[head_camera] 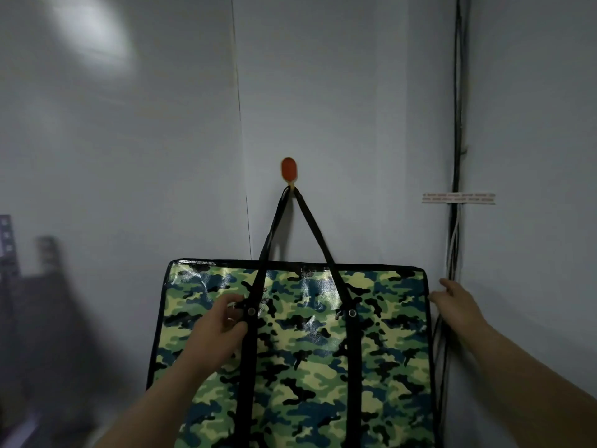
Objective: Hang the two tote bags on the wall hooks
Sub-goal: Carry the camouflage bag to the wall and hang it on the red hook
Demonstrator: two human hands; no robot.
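Where the pale, smooth wall panels (355, 108) meet at a thin vertical seam, a camouflage tote bag (303, 350) hangs flat against them, filling the view from centre down to six o'clock. Its body is a wide rectangle of glossy woven plastic, printed in green, cream, navy and black blotches and edged all round with black binding. Two black webbing straps run up its front, each with a round metal eyelet (352, 313) on it, and their handle loop narrows to a point at twelve o'clock of the bag. There the loop sits over a small wall hook (288, 169), an oval, matte orange-red plate with a pale peg at its lower end.

The left hand (219, 324) is at nine o'clock of the bag's middle, fingers curled and thumb spread, half closed around the left strap just beside its eyelet; whether it actually pinches the webbing I cannot tell. The right hand (452, 299) is at three o'clock, fingers loosely bent and touching the bag's right edge without gripping anything.

Just beyond that hand, a bundle of thin dark and white cables (457, 124) runs vertically down the wall, strapped across by a strip of printed tape (458, 198).
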